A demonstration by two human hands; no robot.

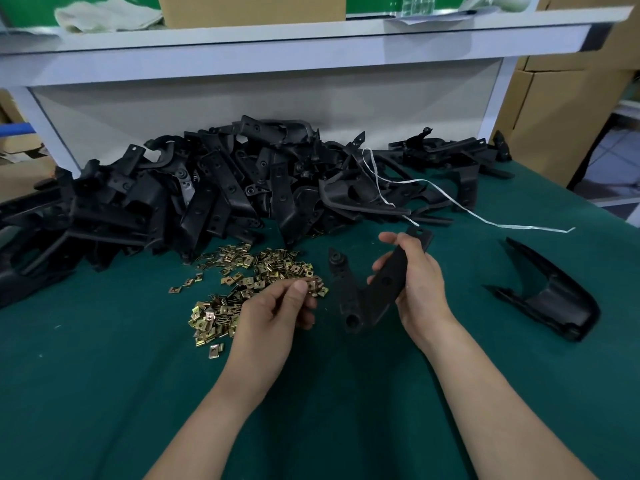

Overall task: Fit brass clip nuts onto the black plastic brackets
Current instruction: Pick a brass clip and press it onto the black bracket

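Gripping a black plastic bracket (367,289) above the green surface (104,393), the right hand (417,289) wraps one arm; the left hand (277,313) pinches a brass clip nut (313,285) over the loose nut pile (242,282); more brackets (207,188) lie heaped behind.

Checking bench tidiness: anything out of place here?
A loose white strap trails from the heap of black brackets across the green mat; it could snag. One black bracket lies apart at right.

White shelf (311,46) above green-covered table (104,393); cardboard boxes (561,109) beside.
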